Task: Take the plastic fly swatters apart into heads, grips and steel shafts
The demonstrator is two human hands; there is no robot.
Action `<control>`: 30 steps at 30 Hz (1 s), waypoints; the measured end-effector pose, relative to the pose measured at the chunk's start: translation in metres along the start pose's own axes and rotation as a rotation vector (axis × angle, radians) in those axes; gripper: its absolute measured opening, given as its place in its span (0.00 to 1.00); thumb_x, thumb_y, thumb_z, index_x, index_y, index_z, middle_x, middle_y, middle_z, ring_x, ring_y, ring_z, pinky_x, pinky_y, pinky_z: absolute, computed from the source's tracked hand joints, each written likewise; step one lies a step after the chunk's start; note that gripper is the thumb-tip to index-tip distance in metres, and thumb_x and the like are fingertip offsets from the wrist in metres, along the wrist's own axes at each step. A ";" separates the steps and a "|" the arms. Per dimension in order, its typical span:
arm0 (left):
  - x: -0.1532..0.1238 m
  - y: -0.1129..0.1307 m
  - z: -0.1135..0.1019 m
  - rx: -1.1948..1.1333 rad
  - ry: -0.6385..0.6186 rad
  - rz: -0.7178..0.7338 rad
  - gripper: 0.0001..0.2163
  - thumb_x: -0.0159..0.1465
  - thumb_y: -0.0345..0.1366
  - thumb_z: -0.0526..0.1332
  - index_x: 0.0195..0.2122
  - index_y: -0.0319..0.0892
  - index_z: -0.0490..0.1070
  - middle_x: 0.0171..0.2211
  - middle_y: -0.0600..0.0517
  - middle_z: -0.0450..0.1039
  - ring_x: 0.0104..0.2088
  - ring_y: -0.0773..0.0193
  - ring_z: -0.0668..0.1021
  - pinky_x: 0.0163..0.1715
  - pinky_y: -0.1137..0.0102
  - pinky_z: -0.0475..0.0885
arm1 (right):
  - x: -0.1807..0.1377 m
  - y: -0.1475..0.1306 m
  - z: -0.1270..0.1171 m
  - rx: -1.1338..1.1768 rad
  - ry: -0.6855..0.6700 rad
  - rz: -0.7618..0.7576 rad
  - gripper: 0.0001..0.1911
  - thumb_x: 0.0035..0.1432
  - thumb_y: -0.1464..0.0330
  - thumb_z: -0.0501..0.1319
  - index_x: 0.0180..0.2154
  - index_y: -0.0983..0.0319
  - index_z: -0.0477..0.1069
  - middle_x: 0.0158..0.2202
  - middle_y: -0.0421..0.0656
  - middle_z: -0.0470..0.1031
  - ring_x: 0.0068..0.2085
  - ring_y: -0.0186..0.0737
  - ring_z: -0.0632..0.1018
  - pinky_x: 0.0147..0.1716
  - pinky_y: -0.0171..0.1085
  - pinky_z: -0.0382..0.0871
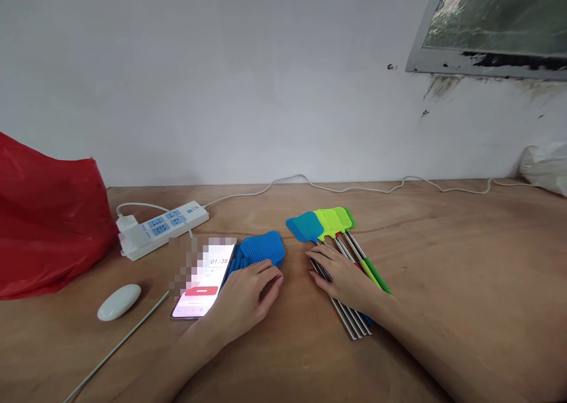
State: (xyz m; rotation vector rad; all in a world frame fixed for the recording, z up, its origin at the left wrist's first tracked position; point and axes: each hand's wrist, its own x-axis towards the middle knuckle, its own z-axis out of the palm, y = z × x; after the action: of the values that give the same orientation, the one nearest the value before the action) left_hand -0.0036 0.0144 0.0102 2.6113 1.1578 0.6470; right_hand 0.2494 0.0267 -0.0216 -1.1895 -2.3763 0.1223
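My left hand (248, 296) rests on the wooden table, its fingers loosely bent and its thumb apart. Its fingertips are by a stack of blue mesh fly swatter heads (264, 247). Several blue handle pieces (238, 263) lie beside the heads, partly hidden behind my hand. On the right, my right hand (343, 276) lies over several metal rods (349, 320) with fingers spread. Beyond it fan out a blue swatter head (305, 226) and yellow-green swatter heads (333, 220). A yellow handle (370, 273) and a green handle (377, 276) show beside my wrist.
A lit phone (204, 282) lies left of my left hand, partly blurred out. Farther left are a white mouse-shaped object (119, 302), a power strip (192, 213) and a red bag (48, 220). A white cable (354, 189) runs along the wall; a whitish plastic bag (547, 166) sits far right.
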 end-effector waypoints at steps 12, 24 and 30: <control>-0.001 -0.001 -0.002 0.015 -0.006 0.001 0.11 0.71 0.32 0.51 0.37 0.43 0.73 0.35 0.51 0.75 0.34 0.61 0.77 0.30 0.69 0.65 | 0.000 0.014 -0.016 0.009 0.144 0.062 0.13 0.66 0.67 0.57 0.52 0.58 0.71 0.50 0.49 0.76 0.52 0.50 0.75 0.53 0.50 0.70; -0.003 0.001 0.003 0.010 -0.048 0.002 0.11 0.71 0.31 0.51 0.38 0.43 0.73 0.35 0.51 0.75 0.34 0.60 0.77 0.31 0.68 0.64 | 0.000 0.009 -0.035 -0.132 -0.070 0.442 0.06 0.55 0.68 0.65 0.26 0.58 0.72 0.22 0.38 0.73 0.26 0.39 0.74 0.24 0.35 0.53; -0.004 0.001 0.004 0.010 -0.049 0.009 0.10 0.71 0.31 0.52 0.37 0.43 0.73 0.35 0.52 0.75 0.34 0.60 0.77 0.31 0.68 0.63 | 0.001 0.007 -0.034 -0.155 -0.099 0.470 0.05 0.53 0.67 0.66 0.26 0.58 0.73 0.23 0.39 0.75 0.27 0.40 0.74 0.26 0.35 0.51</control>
State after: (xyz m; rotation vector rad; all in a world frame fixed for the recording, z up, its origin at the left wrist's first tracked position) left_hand -0.0037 0.0105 0.0057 2.6268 1.1381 0.5771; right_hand 0.2693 0.0273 0.0072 -1.8388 -2.1731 0.1538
